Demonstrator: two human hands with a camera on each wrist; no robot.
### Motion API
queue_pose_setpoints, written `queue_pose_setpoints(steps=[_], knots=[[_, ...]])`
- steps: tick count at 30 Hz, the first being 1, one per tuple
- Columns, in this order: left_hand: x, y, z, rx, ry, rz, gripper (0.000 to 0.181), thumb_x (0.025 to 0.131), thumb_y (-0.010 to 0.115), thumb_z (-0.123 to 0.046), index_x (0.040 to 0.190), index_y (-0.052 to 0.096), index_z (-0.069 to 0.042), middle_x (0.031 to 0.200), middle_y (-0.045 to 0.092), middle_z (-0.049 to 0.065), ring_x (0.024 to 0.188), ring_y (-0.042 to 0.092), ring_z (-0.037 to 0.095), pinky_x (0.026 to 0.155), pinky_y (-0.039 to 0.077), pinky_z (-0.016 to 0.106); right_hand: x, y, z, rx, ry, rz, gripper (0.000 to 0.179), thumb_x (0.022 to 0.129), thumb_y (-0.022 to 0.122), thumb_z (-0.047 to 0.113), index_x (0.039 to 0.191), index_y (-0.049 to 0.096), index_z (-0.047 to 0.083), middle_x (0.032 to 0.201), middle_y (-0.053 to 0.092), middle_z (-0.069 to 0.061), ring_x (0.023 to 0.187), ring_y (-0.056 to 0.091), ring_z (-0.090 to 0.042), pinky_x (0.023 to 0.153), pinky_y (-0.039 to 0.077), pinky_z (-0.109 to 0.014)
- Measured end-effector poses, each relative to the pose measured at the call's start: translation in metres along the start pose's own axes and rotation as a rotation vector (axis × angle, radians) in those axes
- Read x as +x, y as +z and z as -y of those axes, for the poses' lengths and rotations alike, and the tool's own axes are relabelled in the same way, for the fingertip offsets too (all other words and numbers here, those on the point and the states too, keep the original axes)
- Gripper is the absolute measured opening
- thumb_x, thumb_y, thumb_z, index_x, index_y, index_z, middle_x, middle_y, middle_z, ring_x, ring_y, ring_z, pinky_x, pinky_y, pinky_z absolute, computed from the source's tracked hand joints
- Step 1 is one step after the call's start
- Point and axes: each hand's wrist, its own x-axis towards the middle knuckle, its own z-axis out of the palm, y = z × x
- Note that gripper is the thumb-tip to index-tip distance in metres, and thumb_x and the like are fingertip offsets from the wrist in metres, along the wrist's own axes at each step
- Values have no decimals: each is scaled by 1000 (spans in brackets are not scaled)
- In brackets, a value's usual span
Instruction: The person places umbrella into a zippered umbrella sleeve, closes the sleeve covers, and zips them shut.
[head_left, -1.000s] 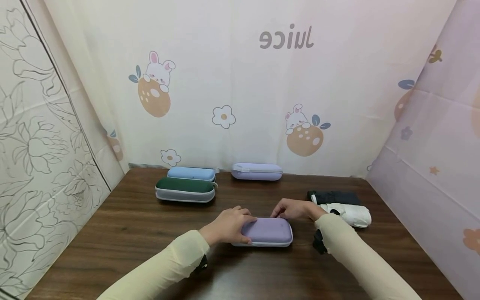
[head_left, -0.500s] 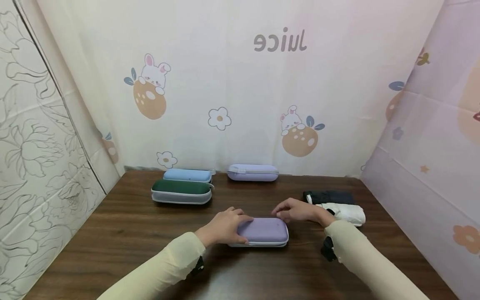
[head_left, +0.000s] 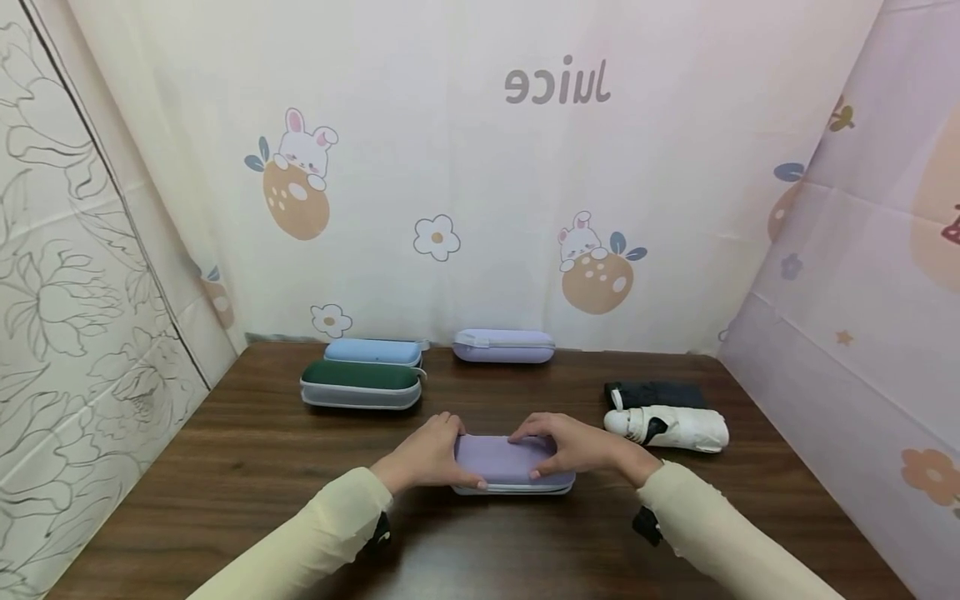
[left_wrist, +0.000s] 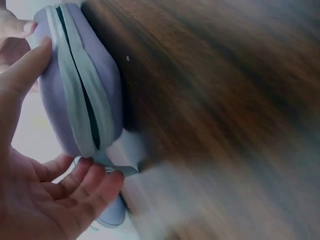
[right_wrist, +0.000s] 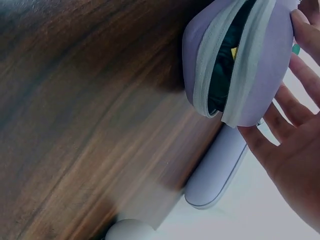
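A purple hard-shell zip case (head_left: 487, 454) lies crosswise on the brown table near the middle. My left hand (head_left: 429, 454) holds its left end, thumb at the front edge and fingers toward the back. On the right part of the lid, my right hand (head_left: 573, 446) spans the case, thumb in front and fingers behind. The right wrist view shows the zip parted at the right end of the case (right_wrist: 265, 70), with dark material (right_wrist: 225, 70) and a small yellow spot inside. A narrower gap runs between the zip tapes (left_wrist: 100, 105) in the left wrist view.
At the back left, a green-and-grey case (head_left: 360, 385) stands before a light blue case (head_left: 373, 351). A lavender case (head_left: 504, 347) is at the back by the curtain. On the right lie a white folded umbrella (head_left: 686, 428) and a black one (head_left: 663, 393).
My right hand has come from behind the case's back right corner onto the lid's right part. My left hand has slid slightly left toward the case's end.
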Motion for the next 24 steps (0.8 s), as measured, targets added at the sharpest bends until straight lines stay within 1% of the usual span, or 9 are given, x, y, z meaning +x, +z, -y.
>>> queue_pose_setpoints(steps=[3,7,9,11,14,17,19,21,24], knots=[[-2,2,5,-46,-5,18,83,66,76,-64,115,58,0,99,58,4,87,52,15,78,47,33,-1,1,0,6,9,-6,47,83,75,23,126,61,10,118,57,0,107,54,-15,90,45,-36],[0,5,11,-140,25,68,80,70,76,-58,122,56,0,106,61,5,91,55,15,82,47,34,-1,1,-1,16,2,-8,47,84,75,23,127,61,11,118,57,0,108,54,-15,90,45,-36],[1,5,13,-174,36,83,78,71,77,-55,123,56,0,107,61,4,91,55,13,82,47,33,0,1,-2,23,-2,-6,47,84,74,25,127,61,11,119,57,0,109,54,-16,91,44,-37],[2,6,15,-190,43,85,77,71,78,-53,122,57,0,106,62,4,90,56,12,81,47,32,1,1,-5,31,3,-8,45,86,72,26,127,61,12,120,57,1,110,54,-16,92,44,-38],[3,6,16,-187,28,87,79,70,78,-55,122,57,1,105,63,4,88,56,11,81,48,32,5,2,-9,55,14,-13,39,91,66,27,127,60,12,122,59,0,111,55,-17,93,44,-41],[3,5,14,-176,4,96,82,70,77,-56,124,57,1,107,63,5,90,56,12,83,48,33,12,2,-13,118,66,-8,33,98,55,26,127,61,11,122,61,-1,112,55,-18,94,43,-42],[3,4,13,-171,-13,105,83,69,77,-57,125,56,1,109,63,6,91,57,13,85,48,35,18,3,-15,168,104,7,32,101,48,25,127,61,11,123,60,-3,115,54,-19,95,41,-42],[3,3,11,-142,-16,107,84,69,77,-58,125,57,1,110,63,7,92,57,13,85,48,35,23,4,-16,207,140,27,34,103,42,23,128,61,11,126,59,-4,118,51,-20,98,39,-42],[3,2,7,-56,9,83,82,69,76,-60,121,60,2,107,64,8,90,58,14,83,49,34,32,5,-17,222,148,59,36,103,37,18,128,61,8,129,57,-8,121,49,-24,99,36,-44]])
